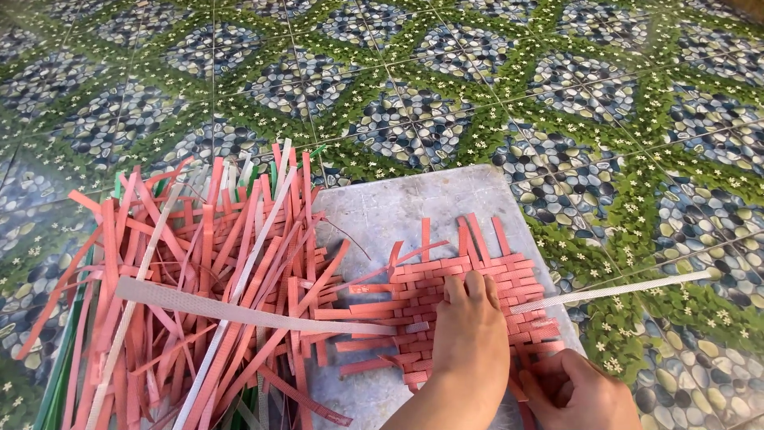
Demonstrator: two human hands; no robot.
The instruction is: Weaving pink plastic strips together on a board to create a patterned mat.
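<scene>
A small mat woven from pink-red plastic straps (pixel 509 275) lies on a grey board (pixel 398 207) on the floor. My left hand (pixel 471 334) presses flat on the mat's middle, fingers together. A long white strap (pixel 239 312) runs across from the left, passes under that hand, and comes out to the right. My right hand (pixel 577 390) rests at the mat's lower right corner, fingers curled onto the pink strips there; what it grips is hidden.
A loose heap of pink-red straps (pixel 207 263), with a few white and green ones, covers the floor left of the board. The tiled floor (pixel 493 80) has a green leaf and pebble pattern all round.
</scene>
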